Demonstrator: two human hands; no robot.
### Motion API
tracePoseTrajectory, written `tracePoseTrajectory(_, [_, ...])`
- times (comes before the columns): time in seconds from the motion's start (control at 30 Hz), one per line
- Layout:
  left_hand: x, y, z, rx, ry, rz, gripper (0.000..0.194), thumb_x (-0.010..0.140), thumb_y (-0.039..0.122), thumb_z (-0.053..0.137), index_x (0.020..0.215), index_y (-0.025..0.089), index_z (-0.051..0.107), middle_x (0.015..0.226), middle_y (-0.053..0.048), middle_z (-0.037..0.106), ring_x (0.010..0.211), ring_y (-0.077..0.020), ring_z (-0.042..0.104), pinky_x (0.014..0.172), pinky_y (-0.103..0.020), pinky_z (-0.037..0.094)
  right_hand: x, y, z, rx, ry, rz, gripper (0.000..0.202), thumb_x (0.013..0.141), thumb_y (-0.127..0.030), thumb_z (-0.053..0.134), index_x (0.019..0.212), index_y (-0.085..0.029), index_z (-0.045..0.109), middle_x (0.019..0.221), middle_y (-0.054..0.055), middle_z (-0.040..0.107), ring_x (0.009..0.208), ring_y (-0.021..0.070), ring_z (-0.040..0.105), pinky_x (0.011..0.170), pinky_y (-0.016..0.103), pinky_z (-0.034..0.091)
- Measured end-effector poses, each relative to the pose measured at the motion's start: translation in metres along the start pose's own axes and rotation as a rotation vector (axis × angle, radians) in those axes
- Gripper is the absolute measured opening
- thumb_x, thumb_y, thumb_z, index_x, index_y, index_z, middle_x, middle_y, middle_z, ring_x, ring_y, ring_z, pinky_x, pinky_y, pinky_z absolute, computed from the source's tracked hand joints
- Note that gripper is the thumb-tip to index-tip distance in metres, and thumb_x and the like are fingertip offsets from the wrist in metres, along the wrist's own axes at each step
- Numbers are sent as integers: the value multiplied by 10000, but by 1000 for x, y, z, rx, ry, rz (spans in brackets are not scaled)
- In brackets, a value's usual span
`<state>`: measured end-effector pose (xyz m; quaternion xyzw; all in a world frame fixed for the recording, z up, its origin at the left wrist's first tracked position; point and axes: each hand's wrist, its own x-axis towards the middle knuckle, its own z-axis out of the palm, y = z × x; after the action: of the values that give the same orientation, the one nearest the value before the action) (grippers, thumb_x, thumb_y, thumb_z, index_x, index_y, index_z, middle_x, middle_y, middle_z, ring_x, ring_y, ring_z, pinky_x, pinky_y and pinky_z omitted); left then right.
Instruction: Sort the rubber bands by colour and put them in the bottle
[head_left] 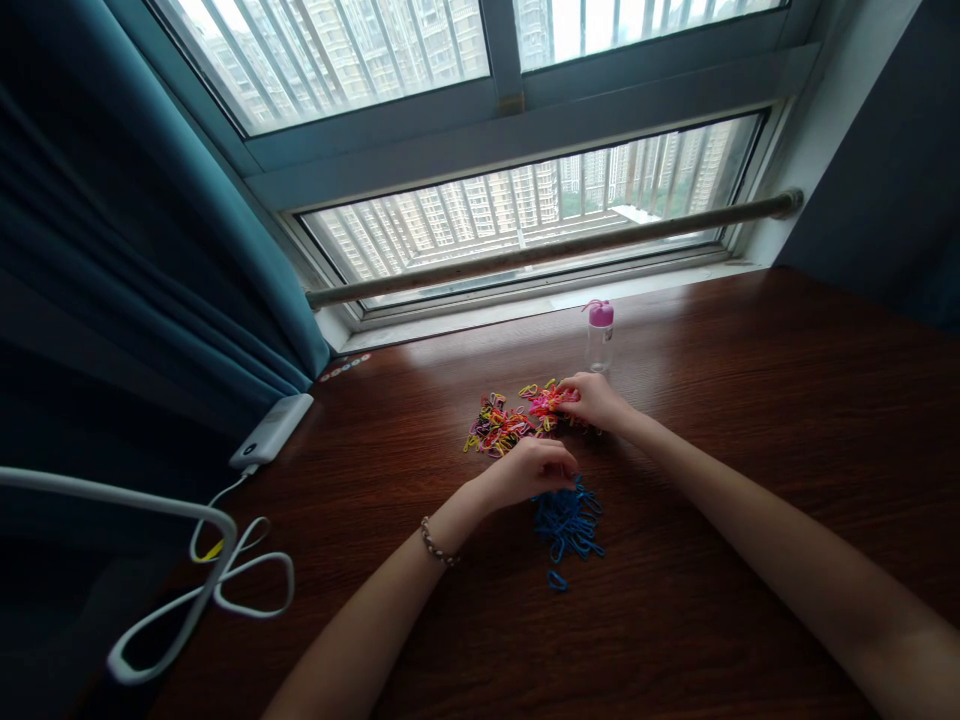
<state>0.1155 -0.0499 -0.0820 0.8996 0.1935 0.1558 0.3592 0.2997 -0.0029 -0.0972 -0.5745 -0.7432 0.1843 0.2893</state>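
Small rubber bands lie in loose heaps on the dark brown table (712, 560). My left hand (534, 466), with a braided bracelet (435, 542) at its wrist, is closed in a pinch over the top edge of the blue rubber bands (568, 520). What its fingertips hold, if anything, is too small to tell. A single blue rubber band (556, 580) lies apart, nearer to me. My right hand (596, 400) reaches from the right, fingers pinched at the pink and orange rubber bands (546, 400). Left of it is a mixed-colour heap of rubber bands (497, 428), close to my left wrist.
Behind my right hand stands a clear bottle with a pink cap (600, 335). A white power bank (271, 432) with a looped white cable (255, 600) sits at the left edge by the blue curtain (187, 250). A metal rail (555, 248) crosses the window behind the table.
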Motion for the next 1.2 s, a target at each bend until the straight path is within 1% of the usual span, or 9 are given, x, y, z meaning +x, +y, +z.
tracePoseTrajectory(0.1, [0, -8, -2, 90, 58, -5, 194, 758, 330, 601, 816, 149, 638, 702, -22, 593, 608, -98, 511, 579, -201, 402, 5, -4, -5, 390, 48, -16, 271, 694, -318, 636, 897, -141, 671, 815, 62, 682, 713, 170, 628, 618, 247, 487])
tracePoseTrajectory(0.23, [-6, -24, -21, 308, 386, -177, 158, 790, 310, 559, 788, 163, 617, 779, -34, 587, 726, -139, 544, 679, -248, 421, 8, -10, -16, 724, 118, 3, 281, 675, -334, 643, 857, -120, 650, 794, 69, 684, 704, 170, 636, 585, 245, 507])
tracePoseTrajectory(0.37, [-11, -39, -36, 490, 553, -372, 207, 724, 308, 629, 873, 169, 595, 844, -51, 561, 783, -186, 548, 721, -312, 445, 8, -12, -20, 786, 168, 41, 255, 662, -289, 645, 854, -120, 641, 823, 85, 687, 722, 180, 641, 601, 265, 520])
tracePoseTrajectory(0.47, [-11, -42, -34, 546, 692, -337, 226, 760, 258, 584, 964, 164, 562, 914, -71, 551, 870, -203, 536, 792, -341, 444, 6, -14, -11, 737, 129, 2, 253, 725, -246, 575, 940, -129, 641, 912, 87, 684, 833, 190, 636, 728, 309, 519])
tracePoseTrajectory(0.57, [-9, -38, -26, 603, 810, -225, 263, 810, 199, 499, 1070, 158, 516, 1035, -98, 539, 997, -213, 498, 882, -364, 415, 3, -18, 2, 704, -28, -92, 354, 746, -155, 524, 1094, -161, 591, 1096, 79, 628, 996, 174, 588, 889, 327, 455])
tracePoseTrajectory(0.7, [-8, -31, -17, 671, 657, -41, 337, 843, 148, 423, 1173, 190, 469, 1198, -83, 519, 1176, -216, 406, 1000, -402, 328, 4, -14, -1, 595, -68, -63, 426, 706, -123, 566, 1130, -171, 568, 1124, 89, 610, 923, 162, 620, 798, 286, 501])
tracePoseTrajectory(0.8, [-8, -28, -14, 698, 408, 48, 400, 866, 131, 368, 1252, 228, 410, 1280, -47, 486, 1270, -206, 316, 1057, -444, 241, 6, -6, -14, 256, -24, 26, 193, 689, -147, 592, 858, -134, 685, 834, 68, 694, 749, 156, 641, 676, 232, 498])
tracePoseTrajectory(0.9, [-7, -32, -11, 687, 264, 78, 416, 880, 135, 338, 1287, 217, 371, 1298, -52, 476, 1284, -192, 307, 1072, -454, 214, 4, -1, -18, -31, -154, 72, 94, 652, -171, 627, 707, -158, 703, 688, 31, 689, 650, 138, 624, 591, 189, 450])
tracePoseTrajectory(1.2, [-8, -52, -9, 636, 351, -41, 296, 890, 178, 338, 1141, 173, 496, 1118, -89, 602, 1098, -175, 508, 1014, -426, 291, -3, -4, -1, -159, -180, 139, 80, 661, -212, 611, 677, -176, 680, 717, 55, 680, 675, 160, 606, 580, 210, 394])
